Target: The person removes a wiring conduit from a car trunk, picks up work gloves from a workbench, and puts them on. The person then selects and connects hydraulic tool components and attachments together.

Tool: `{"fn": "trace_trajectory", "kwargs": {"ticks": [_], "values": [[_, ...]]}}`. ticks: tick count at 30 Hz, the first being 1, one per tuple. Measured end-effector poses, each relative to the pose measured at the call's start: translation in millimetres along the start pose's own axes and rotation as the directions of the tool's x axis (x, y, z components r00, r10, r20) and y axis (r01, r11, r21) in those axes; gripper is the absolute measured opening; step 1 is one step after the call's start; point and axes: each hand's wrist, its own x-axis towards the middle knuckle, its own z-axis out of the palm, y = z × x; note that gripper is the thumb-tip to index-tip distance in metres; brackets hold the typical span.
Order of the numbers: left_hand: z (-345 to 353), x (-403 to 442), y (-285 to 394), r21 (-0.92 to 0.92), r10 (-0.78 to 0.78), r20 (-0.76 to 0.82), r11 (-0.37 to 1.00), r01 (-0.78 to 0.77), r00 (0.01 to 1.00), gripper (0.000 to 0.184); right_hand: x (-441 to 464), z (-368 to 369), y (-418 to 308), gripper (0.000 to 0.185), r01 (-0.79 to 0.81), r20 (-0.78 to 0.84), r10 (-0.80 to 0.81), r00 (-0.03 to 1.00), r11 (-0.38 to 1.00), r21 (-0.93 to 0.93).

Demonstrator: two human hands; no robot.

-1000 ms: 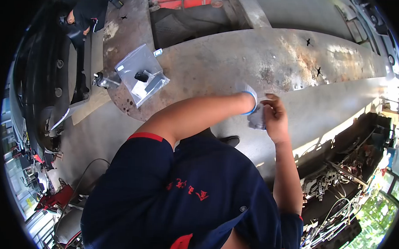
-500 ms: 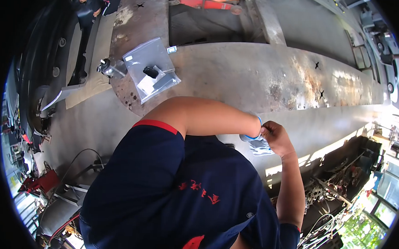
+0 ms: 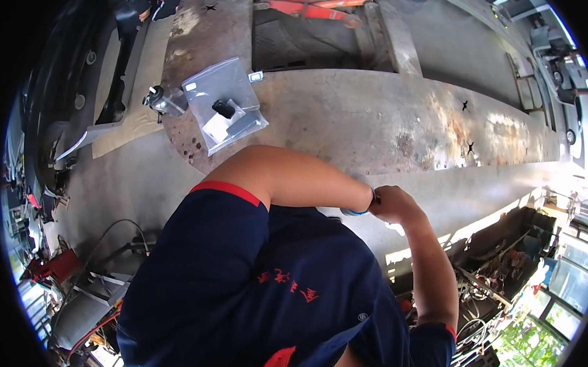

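Observation:
My bare right hand (image 3: 397, 203) is closed at my left wrist, its fingers pinching the cuff of a glove. The blue edge of that glove (image 3: 354, 213) shows just below my left forearm. A small whitish patch, seemingly part of my left hand (image 3: 396, 227) in the glove, peeks out under my right wrist. Otherwise my left hand is hidden, and its fingers cannot be made out. Both hands are in front of my chest, near the close edge of the metal bench.
A clear plastic bag (image 3: 227, 107) with a black item in it lies on the worn metal bench (image 3: 323, 100), beside a spray bottle (image 3: 162, 100). Red metal parts (image 3: 310, 6) are at the far side. Tools and cables (image 3: 491, 287) clutter the right. Another person's hand (image 3: 143, 15) shows upper left.
My right hand has moved left and slightly down, closer over my left wrist. The glove's pale part, plain before, is now mostly covered. The view has shifted a little.

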Motion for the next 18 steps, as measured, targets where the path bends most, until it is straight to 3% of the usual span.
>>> {"fn": "trace_trajectory", "kwargs": {"ticks": [3,5,7,11,14,18], "values": [[4.0,-16.8,-17.2,0.007,0.039,0.079,0.999,-0.040,0.996,0.019,8.0,0.3,6.8,0.035,-0.087,-0.045,0.086,0.995,0.996,-0.019],[3.1,-25.2,-23.4,-0.001,0.089,0.109,0.996,-0.089,0.990,0.018,9.3,8.5,23.0,0.031,-0.054,-0.049,0.079,0.996,0.920,0.388],[-1.3,-33.9,-25.5,-0.030,0.166,0.110,0.986,-0.163,0.980,0.018,2.9,15.2,23.4,0.028,0.092,-0.160,0.025,0.987,0.727,0.681],[-7.8,-41.6,-22.1,-0.104,0.353,0.107,0.934,-0.343,0.929,0.018,-6.5,28.5,1.7,0.022,0.221,-0.254,0.057,0.965,0.341,0.914],[2.2,-37.5,-21.4,-0.120,0.483,0.120,0.874,-0.471,0.867,0.018,-26.9,9.3,-14.8,0.022,0.241,-0.247,-0.025,0.969,0.330,0.913],[8.3,-29.2,-22.5,-0.162,0.489,0.123,0.868,-0.469,0.863,0.016,-43.0,-2.4,-36.9,0.023,0.286,-0.279,-0.088,0.956,0.477,0.831]]}}
